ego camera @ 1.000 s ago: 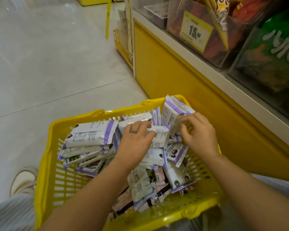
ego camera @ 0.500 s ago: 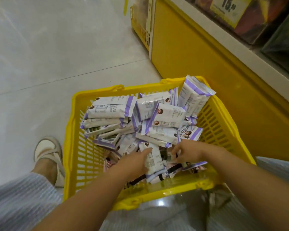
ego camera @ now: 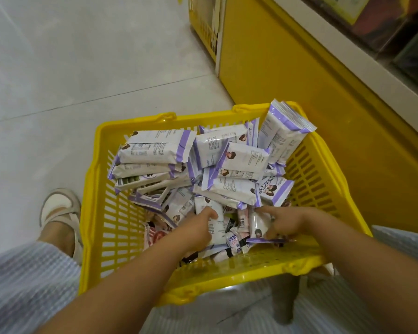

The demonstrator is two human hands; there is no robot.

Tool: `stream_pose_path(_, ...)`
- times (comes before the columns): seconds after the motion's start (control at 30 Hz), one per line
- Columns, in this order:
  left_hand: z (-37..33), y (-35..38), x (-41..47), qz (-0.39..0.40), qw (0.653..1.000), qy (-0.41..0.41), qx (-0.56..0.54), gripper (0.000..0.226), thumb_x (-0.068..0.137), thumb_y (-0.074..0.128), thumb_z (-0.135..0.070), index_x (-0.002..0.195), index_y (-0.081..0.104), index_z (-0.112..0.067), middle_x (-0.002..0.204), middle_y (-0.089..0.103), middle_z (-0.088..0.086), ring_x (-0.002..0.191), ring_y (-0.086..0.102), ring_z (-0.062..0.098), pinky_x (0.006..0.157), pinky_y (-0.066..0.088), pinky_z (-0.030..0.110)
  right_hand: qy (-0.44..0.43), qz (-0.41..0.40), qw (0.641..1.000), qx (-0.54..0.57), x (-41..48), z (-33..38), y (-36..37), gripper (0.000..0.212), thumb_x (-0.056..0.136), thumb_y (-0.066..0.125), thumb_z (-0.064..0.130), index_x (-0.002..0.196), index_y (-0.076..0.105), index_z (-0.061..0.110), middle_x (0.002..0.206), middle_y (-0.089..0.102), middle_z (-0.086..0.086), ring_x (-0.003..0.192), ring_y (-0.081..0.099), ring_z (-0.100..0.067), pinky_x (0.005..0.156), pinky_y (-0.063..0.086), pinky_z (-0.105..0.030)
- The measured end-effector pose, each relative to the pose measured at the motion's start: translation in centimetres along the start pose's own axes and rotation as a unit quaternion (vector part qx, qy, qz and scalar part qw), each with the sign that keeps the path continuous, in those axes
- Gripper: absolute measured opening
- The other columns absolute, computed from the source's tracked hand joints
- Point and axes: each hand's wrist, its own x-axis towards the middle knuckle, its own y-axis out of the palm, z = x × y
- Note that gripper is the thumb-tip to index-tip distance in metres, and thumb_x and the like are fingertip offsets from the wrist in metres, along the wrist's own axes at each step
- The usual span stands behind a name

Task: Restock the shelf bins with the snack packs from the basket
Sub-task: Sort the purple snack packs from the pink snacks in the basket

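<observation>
Both hands, seen a second ago on top of the pile, are now sunk low at the near end of the yellow basket [ego camera: 135, 121], the left hand [ego camera: 196, 231] and right hand [ego camera: 287, 221] held slightly apart among smaller packs; whether anything is gripped cannot be told. Nothing is lifted out yet, so picking is judged unfinished, and the white-and-purple snack packs [ego camera: 155, 150] are all heaped in the basket. It is set on a pale tiled floor [ego camera: 82, 68] beside the yellow shelf base [ego camera: 299, 68], with the shelf bins [ego camera: 384, 20] glimpsed above.
</observation>
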Motion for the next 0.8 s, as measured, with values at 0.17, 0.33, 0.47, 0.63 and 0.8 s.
stream_pose_path(0.17,0.1,-0.8,-0.3,0.037,0.998,0.003,-0.052,0.054,0.092,0.05,-0.013,0.137,0.038,-0.039,0.117,0.047,0.005,0.08,0.057,0.015,0.051,0.041,0.014,-0.002,0.033,0.994,0.1,-0.2,0.6,0.1,0.085,0.084,0.07,0.016,0.147,0.02,0.044,0.142,0.032,-0.01,0.106,0.05,-0.027,0.074,0.054,-0.031)
stream_pose_path(0.33,0.0,-1.6,-1.2,0.055,0.993,0.011,-0.105,0.048,0.093,0.045,-0.016,0.136,0.044,-0.036,0.098,0.059,-0.001,0.048,0.046,0.0,0.034,0.032,0.009,-0.011,0.047,0.965,0.257,-0.2,1.0,0.7,0.076,0.086,0.068,0.01,0.146,0.029,0.035,0.111,0.059,-0.006,0.091,0.063,-0.019,0.077,0.055,-0.032)
stream_pose_path(0.47,-0.7,-2.5,-2.0,0.053,0.995,-0.001,-0.086,0.045,0.095,0.043,-0.018,0.136,0.045,-0.037,0.131,0.055,0.009,0.051,0.049,-0.001,0.041,0.037,0.014,0.006,-0.018,0.928,0.372,-0.8,1.8,1.1,0.067,0.09,0.065,0.015,0.146,0.031,0.022,0.123,0.058,-0.018,0.081,0.068,-0.026,0.062,0.058,-0.033)
stream_pose_path(0.63,-2.0,-4.3,-4.2,0.054,0.997,0.009,-0.049,0.044,0.096,0.039,-0.019,0.138,0.046,-0.032,0.12,0.049,0.0,0.071,0.052,0.005,0.047,0.04,0.014,0.026,-0.085,0.946,0.31,-2.9,3.1,2.0,0.031,0.092,0.057,0.006,0.123,0.055,0.006,0.095,0.057,-0.01,0.069,0.057,-0.019,0.054,0.052,-0.027)
stream_pose_path(0.8,-2.0,-6.5,-7.3,0.015,0.998,0.016,-0.066,0.036,0.099,0.035,-0.019,0.129,0.052,-0.029,0.104,0.048,-0.002,0.086,0.053,0.016,0.07,0.042,0.027,0.056,-0.161,0.942,0.288,-6.4,3.0,0.1,0.011,0.092,0.049,0.011,0.081,0.046,0.009,0.068,0.042,-0.011,0.054,0.041,-0.018,0.048,0.036,-0.027)
